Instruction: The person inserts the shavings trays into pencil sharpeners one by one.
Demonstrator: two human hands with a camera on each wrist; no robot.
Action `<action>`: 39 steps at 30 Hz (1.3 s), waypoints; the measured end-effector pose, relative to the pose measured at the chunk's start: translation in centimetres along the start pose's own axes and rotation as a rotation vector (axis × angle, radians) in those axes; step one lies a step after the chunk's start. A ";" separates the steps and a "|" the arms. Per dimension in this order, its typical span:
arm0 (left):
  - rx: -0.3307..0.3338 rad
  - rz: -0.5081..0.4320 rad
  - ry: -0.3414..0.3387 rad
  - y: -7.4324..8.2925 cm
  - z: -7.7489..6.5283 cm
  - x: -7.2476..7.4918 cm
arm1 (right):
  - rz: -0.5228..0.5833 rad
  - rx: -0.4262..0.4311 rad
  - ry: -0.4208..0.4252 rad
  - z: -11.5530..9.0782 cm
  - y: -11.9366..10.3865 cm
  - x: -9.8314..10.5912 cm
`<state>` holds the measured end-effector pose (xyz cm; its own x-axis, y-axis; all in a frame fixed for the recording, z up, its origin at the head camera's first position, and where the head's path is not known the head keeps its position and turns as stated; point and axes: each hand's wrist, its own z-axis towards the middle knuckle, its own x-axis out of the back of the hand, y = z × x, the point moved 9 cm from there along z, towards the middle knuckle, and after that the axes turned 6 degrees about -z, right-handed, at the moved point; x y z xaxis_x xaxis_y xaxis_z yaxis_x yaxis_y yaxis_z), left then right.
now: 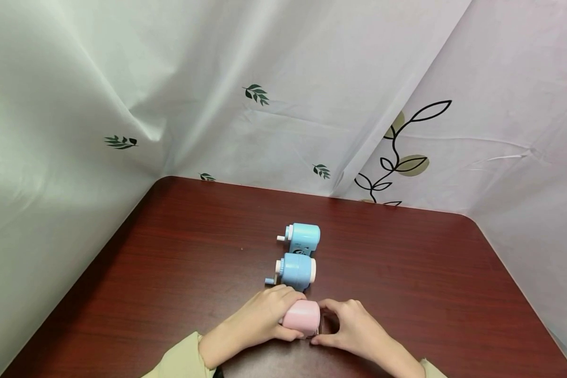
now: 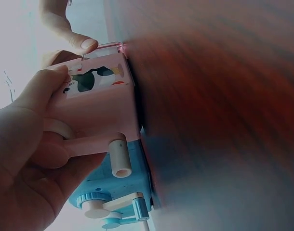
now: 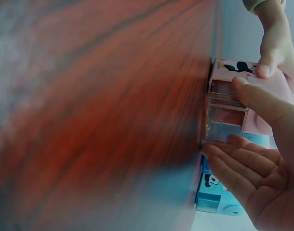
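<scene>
A pink crank pencil sharpener (image 1: 302,317) with a panda picture stands near the front of the table. My left hand (image 1: 260,320) grips its body, thumb on the panda side in the left wrist view. The sharpener's white-tipped crank handle (image 2: 120,159) points toward the left wrist camera. On the opposite end, a clear drawer (image 3: 226,118) sticks partly out of the body. My right hand (image 1: 359,331) holds this drawer between thumb and fingers, with the thumb on one side and fingertips on the other. What lies inside the drawer is hard to make out.
Just behind the pink one stands a blue crank sharpener (image 1: 296,270), with a light-blue sharpener (image 1: 306,236) behind that. All rest on a dark red-brown wooden table (image 1: 208,236). White leaf-printed curtains (image 1: 208,94) hang along the table's back and sides.
</scene>
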<state>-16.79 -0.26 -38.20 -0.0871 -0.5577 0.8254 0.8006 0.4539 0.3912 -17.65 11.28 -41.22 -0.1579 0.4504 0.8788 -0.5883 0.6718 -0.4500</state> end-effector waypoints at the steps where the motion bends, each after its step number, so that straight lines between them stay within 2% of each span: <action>1: -0.002 -0.001 0.001 0.0 0.0 0.0 | 0.001 -0.002 -0.001 0.0 0.0 0.0; 6: 0.002 -0.005 0.000 0.0 -0.1 0.0 | 0.001 0.004 0.009 -0.1 -0.1 0.0; 14: 0.021 -0.021 -0.006 0.0 -0.1 -0.1 | -0.061 0.051 0.019 -0.2 -0.5 0.1; 22: 0.015 -0.020 -0.009 0.0 0.0 -0.1 | -0.050 0.038 -0.012 0.0 -0.4 -0.1; 30: 0.013 -0.025 -0.010 -0.1 0.0 -0.2 | -0.064 0.067 0.017 0.1 -0.6 0.1; 39: 0.014 -0.034 -0.012 -0.1 0.1 -0.1 | -0.034 0.059 0.016 0.3 -0.8 0.2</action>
<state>-16.89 -0.19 -38.30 -0.1218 -0.5646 0.8163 0.7887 0.4443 0.4250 -17.44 10.66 -40.66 -0.1251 0.4375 0.8905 -0.6387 0.6513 -0.4097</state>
